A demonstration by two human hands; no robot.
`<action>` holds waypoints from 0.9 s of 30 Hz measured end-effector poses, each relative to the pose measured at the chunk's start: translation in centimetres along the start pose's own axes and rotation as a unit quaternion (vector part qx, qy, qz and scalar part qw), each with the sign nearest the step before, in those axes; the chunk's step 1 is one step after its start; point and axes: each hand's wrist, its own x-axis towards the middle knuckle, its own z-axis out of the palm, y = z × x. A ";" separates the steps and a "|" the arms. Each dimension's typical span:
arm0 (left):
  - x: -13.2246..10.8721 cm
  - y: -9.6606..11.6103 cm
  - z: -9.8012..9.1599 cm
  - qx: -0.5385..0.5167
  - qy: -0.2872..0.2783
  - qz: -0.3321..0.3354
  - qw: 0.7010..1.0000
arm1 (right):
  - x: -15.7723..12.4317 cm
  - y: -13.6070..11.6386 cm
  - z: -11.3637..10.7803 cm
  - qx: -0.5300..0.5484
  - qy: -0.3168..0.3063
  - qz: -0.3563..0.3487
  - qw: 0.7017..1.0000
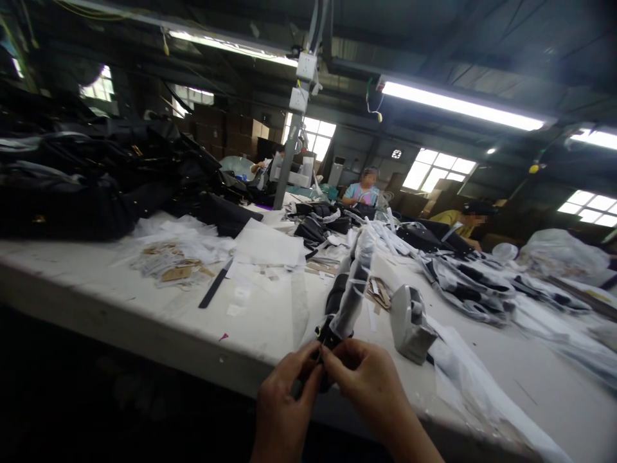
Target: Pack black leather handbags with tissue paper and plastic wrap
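Note:
At the table's near edge stands a narrow black bag (331,303) with small gold-coloured fittings. Its handle (357,283) is wrapped in white, partly see-through material and points away from me. My left hand (290,384) is closed in a pinch at the bag's near end. From the other side my right hand (362,373) pinches the same spot, thumb and forefinger almost touching the left fingertips. A thin pale strand seems to run between the fingertips, but blur and the fingers hide exactly what is pinched. Right of the bag sits a grey-white tape dispenser (412,321).
Black bags (62,186) are heaped at the left. Tags in clear sleeves (176,263), white sheets (270,244) and a black strip (215,286) lie on the white table (260,328). Wrapped straps (470,289) lie at the right. Co-workers (362,190) sit beyond.

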 end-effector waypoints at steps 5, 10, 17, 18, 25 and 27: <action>0.2 0.1 0.0 -0.019 -0.004 0.038 0.999 | 0.1 0.0 0.0 0.013 -0.010 0.010 1.000; 0.3 0.6 -0.2 -0.041 -0.024 0.017 0.999 | 0.0 0.0 -0.7 0.069 -0.053 0.011 0.996; 0.7 0.8 -0.5 -0.065 -0.068 -0.072 0.993 | -0.4 1.0 -2.3 0.198 -0.170 0.023 0.965; 0.7 0.8 -0.6 -0.068 -0.077 -0.078 0.992 | -0.5 1.1 -2.4 0.201 -0.169 0.030 0.965; 1.1 0.9 -0.8 -0.092 -0.127 -0.125 0.980 | -1.0 1.4 -2.4 0.189 -0.128 0.037 0.973; 1.2 1.2 -0.9 -0.100 -0.131 -0.137 0.977 | -1.2 1.6 -2.3 0.238 -0.120 0.046 0.963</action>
